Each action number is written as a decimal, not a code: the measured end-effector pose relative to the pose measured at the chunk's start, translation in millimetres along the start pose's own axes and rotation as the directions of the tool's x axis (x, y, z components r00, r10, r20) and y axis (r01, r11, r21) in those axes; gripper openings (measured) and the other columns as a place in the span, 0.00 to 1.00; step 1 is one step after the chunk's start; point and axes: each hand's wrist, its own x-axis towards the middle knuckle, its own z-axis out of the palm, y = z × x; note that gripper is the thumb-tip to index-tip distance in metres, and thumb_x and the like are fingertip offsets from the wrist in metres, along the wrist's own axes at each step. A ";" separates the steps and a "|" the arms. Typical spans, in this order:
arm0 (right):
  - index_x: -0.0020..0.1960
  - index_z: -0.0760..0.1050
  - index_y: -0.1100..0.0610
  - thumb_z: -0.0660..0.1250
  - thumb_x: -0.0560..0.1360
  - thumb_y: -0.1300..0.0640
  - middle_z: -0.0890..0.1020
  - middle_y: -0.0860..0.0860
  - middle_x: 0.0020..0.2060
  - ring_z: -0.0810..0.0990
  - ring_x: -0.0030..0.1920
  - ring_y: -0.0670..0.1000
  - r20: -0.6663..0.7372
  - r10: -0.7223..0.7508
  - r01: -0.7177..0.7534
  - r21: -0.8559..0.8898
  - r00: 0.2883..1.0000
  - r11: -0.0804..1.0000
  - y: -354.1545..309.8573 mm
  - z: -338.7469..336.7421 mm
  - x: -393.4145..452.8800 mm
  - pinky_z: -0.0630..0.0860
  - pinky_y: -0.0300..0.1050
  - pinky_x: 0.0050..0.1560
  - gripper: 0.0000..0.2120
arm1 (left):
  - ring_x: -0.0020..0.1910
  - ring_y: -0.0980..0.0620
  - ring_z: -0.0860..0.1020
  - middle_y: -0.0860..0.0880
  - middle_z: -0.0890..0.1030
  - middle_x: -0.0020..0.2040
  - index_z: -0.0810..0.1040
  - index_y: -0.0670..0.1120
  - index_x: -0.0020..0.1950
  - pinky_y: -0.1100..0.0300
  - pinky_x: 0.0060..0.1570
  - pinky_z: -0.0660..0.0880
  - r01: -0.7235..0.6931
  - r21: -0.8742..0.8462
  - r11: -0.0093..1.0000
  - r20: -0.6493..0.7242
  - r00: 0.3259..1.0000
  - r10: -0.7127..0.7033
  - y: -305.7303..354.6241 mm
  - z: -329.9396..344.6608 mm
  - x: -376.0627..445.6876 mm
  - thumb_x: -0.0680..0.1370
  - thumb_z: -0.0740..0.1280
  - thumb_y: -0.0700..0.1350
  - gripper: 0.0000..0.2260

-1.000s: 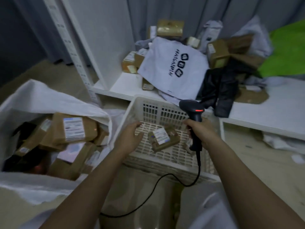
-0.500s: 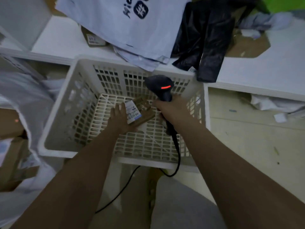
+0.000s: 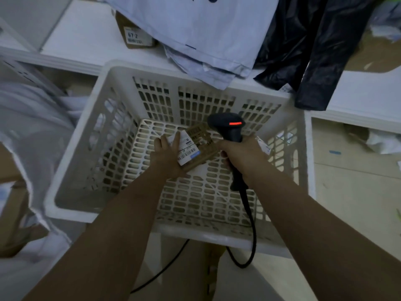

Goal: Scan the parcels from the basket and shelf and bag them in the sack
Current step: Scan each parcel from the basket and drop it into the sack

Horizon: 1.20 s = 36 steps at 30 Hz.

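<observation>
White basket [image 3: 71,205]: left hand [image 3: 168,158] holds barcode-labelled parcel [image 3: 196,148]; right hand [image 3: 244,155] grips scanner [image 3: 230,129].

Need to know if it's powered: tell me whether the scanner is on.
On: the scanner, gripped by the right hand, shows a lit red bar.

Dim room: white shelf board [image 3: 82,38] above a pale, scuffed floor [image 3: 351,192].

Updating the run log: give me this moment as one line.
left hand: holds brown parcel, label up | right hand: grips scanner | place: inside white basket | bagging: not yet
</observation>
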 end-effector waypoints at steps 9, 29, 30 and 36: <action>0.44 0.73 0.59 0.68 0.74 0.60 0.77 0.59 0.40 0.75 0.38 0.54 -0.095 -0.071 0.087 0.173 0.993 0.981 -25.8 3.1 -56.2 0.70 0.47 0.38 0.05 | 0.73 0.35 0.54 0.35 0.56 0.74 0.41 0.46 0.79 0.40 0.69 0.58 -0.079 -0.249 0.965 -0.261 0.965 0.012 -47.9 -106.1 -117.4 0.53 0.62 0.74 0.63; 0.50 0.80 0.51 0.75 0.70 0.47 0.85 0.51 0.48 0.83 0.51 0.54 0.092 -0.457 0.418 0.277 0.885 0.865 -49.3 49.7 -255.3 0.78 0.57 0.58 0.12 | 0.75 0.51 0.58 0.53 0.51 0.77 0.39 0.57 0.78 0.56 0.66 0.70 -0.341 -0.865 0.368 -0.467 0.817 -0.340 -120.8 -163.1 -370.7 0.65 0.79 0.56 0.57; 0.50 0.80 0.51 0.75 0.71 0.48 0.85 0.50 0.47 0.83 0.51 0.53 0.090 -0.440 0.395 0.306 0.894 0.866 -49.6 51.9 -255.4 0.78 0.57 0.58 0.11 | 0.72 0.52 0.65 0.53 0.58 0.76 0.42 0.55 0.78 0.59 0.58 0.76 -0.330 -0.927 0.177 -0.373 0.854 -0.362 -121.3 -164.1 -372.2 0.68 0.78 0.52 0.52; 0.47 0.80 0.49 0.75 0.71 0.48 0.86 0.51 0.45 0.84 0.49 0.55 0.096 -0.419 0.369 0.328 0.903 0.870 -53.7 61.8 -246.2 0.78 0.59 0.58 0.08 | 0.56 0.47 0.81 0.48 0.83 0.56 0.73 0.45 0.66 0.57 0.46 0.80 -0.239 -0.957 -0.164 -0.200 0.954 -0.225 -132.9 -161.0 -372.8 0.77 0.68 0.39 0.18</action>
